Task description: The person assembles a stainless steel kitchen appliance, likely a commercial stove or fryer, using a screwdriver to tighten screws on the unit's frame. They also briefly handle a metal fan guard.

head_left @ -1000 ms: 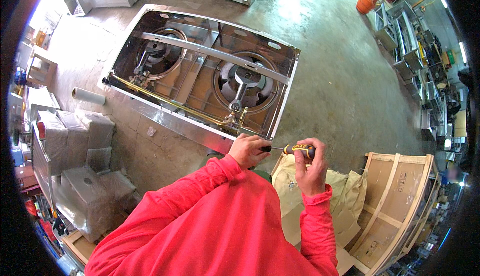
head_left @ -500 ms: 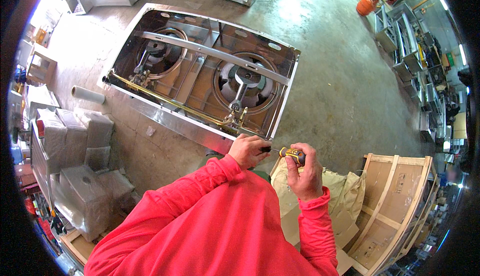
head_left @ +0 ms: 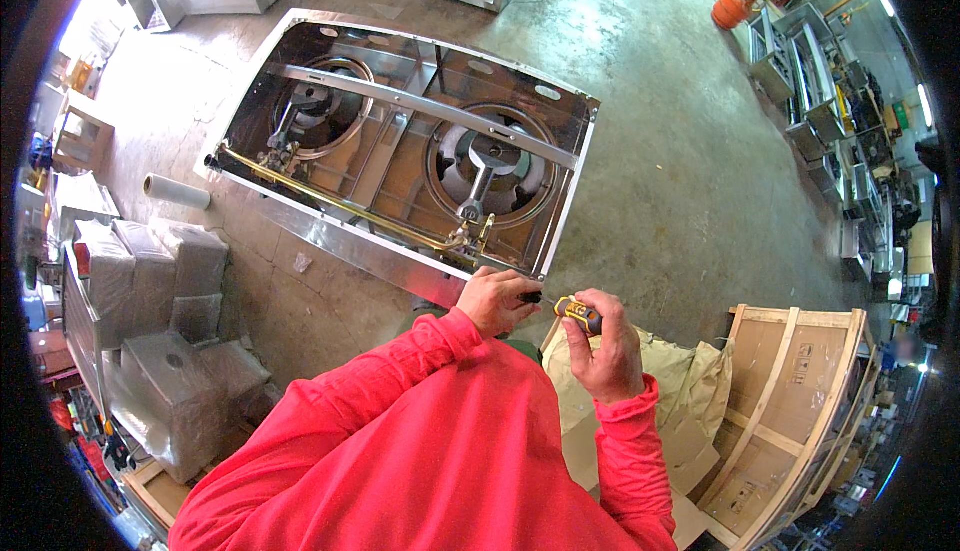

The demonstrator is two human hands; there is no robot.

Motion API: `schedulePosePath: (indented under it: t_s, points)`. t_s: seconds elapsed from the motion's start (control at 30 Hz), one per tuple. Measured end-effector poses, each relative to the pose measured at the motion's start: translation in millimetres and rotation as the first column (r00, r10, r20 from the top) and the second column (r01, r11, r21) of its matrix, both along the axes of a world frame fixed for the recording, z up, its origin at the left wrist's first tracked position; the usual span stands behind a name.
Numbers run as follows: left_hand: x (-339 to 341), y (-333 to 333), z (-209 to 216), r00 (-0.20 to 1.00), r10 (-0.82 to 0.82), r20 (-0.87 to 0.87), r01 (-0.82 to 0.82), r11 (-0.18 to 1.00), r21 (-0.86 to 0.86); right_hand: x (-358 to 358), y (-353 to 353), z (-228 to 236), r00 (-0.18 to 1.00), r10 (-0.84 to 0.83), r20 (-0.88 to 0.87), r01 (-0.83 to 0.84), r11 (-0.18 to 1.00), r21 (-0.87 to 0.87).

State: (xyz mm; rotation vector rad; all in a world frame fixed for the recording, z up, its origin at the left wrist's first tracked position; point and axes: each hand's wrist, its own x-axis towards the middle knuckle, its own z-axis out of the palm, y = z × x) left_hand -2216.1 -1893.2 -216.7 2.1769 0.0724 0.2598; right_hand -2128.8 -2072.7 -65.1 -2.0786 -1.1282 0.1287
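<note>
Fingers [head_left: 603, 303] of our right hand [head_left: 610, 356] close round the screwdriver [head_left: 578, 315], left hand [head_left: 492, 301] curled round a black part [head_left: 530, 298], both beside near-right corner of the stove [head_left: 573, 189]; we should keep screwdriver straight

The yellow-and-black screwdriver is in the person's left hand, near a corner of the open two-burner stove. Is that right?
Not quite: the head view shows the yellow-and-black screwdriver in the person's right hand, not the left hand, which has a small black piece at its fingertips. It is indeed near a corner of the open two-burner stove.
</note>
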Motion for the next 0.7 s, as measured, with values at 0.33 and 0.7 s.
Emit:
schedulePosePath:
  t_s: [0.33,0.7]
  points:
    - [0.5,-0.5,-0.7,1.000,0.014,0.012,-0.014,1.000,-0.020,-5.5,1.0,-2.1,1.000,0.007,0.002,-0.007,1.000,-0.005]
    - [1.3,-3.9,-0.6,0.997,0.062,0.042,-0.062,0.998,0.018,-7.6,0.8,0.0,0.997,-0.074,-0.023,0.073,0.996,-0.043]
